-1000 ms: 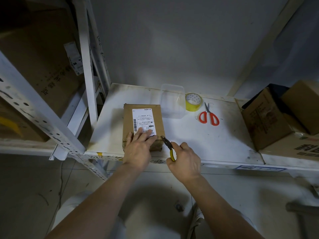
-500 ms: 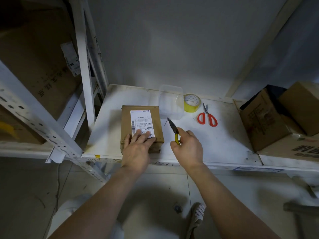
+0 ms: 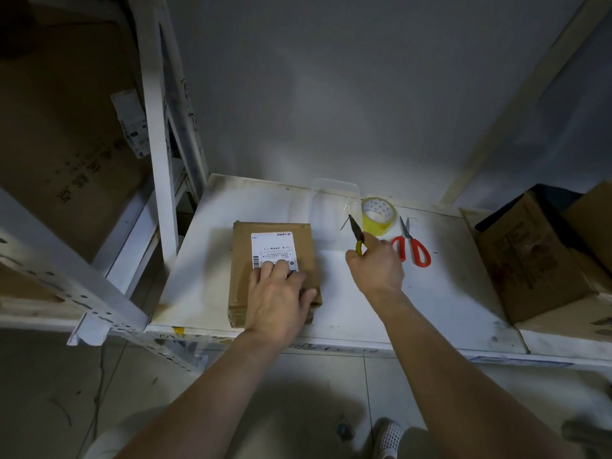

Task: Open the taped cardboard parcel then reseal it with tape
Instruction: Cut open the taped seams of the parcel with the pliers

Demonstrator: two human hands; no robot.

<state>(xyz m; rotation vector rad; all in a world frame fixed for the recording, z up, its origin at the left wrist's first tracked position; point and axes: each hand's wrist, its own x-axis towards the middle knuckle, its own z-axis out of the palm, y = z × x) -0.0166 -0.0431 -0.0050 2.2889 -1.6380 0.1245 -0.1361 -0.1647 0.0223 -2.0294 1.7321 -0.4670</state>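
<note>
Resting on the shelf: a brown cardboard parcel (image 3: 275,260) lies flat at the lower centre of the frame, on the front left part of a white shelf board (image 3: 381,299), its near edge close to the board's front edge.
Parcel label: a white shipping label (image 3: 273,250) with a barcode sits on the parcel's top face, toward its right side; the print is too small to read.
Left hand: the left hand (image 3: 278,299) lies palm down on the near half of the parcel, fingers straight and spread flat, fingertips covering the lower edge of the label. It curls round nothing.
Right hand: the right hand (image 3: 376,265) is right of the parcel and apart from it, raised over the shelf board, fingers curled round the yellow handle of a small cutter (image 3: 357,234). The dark pointed blade sticks up and away toward the top of the frame.
Tape roll: a yellow tape roll (image 3: 378,215) lies flat at the back of the shelf, just beyond the right hand's knuckles in the frame.
Scissors: red-handled scissors (image 3: 412,245) lie just right of the tape roll, blades pointing to the back wall, handles beside the right hand.
Clear container: a transparent plastic tub (image 3: 334,207) stands left of the tape roll, behind the parcel's far right corner.
Right of frame: open brown cartons (image 3: 536,253) stand on the shelf.
Left of frame: a white perforated rack upright (image 3: 159,154) stands before a large carton (image 3: 66,144).
Bottom of frame: grey tiled floor (image 3: 314,409) and both bare forearms.
</note>
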